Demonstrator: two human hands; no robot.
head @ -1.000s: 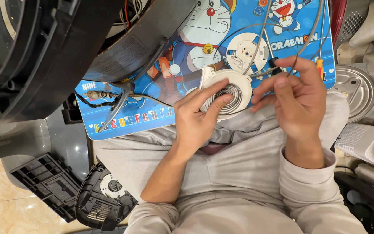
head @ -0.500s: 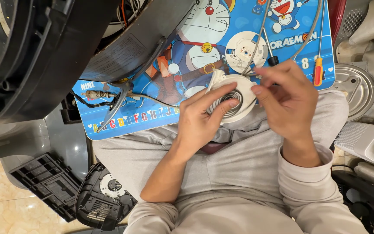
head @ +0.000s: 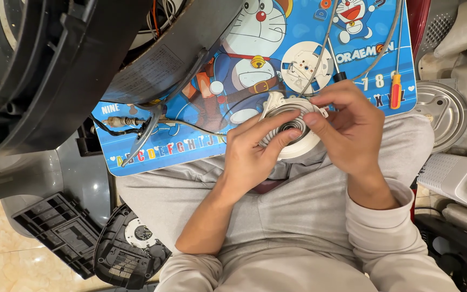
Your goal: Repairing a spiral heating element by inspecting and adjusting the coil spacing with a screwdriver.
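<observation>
Left hand (head: 255, 157) cups a round white plastic disc (head: 293, 132) from below and from its left edge; index and middle fingers (head: 274, 125) lie across the disc's face, thumb hidden beneath. Closed on it, holding it steady. Right hand (head: 349, 130) meets the disc from the opposite edge, fingertips (head: 312, 119) pinched down near the centre, seemingly on a small part there; what they pinch is too small to tell. The disc sits between the two hands, above the lap, its far rim just over the near edge of the board (head: 201, 113).

The disc is tilted face-up toward the camera, likely so the centre can be seen while worked. Its face shows concentric ridges around a dark middle; matte, moulded plastic, a tab or lug at the upper left rim.

Beyond the fingers: the board is a glossy blue cartoon-printed panel serving as a lap table. A second white disc (head: 306, 66) lies flat on it, just past the right fingertips, with grey wires (head: 328, 32) running across. An orange-handled screwdriver (head: 395, 89) rests to the right of the right hand, near. Left of the left hand, well apart, a large dark curved plastic housing (head: 55, 59) overlaps the board. A shiny metal plate (head: 447, 111) lies further right.
</observation>
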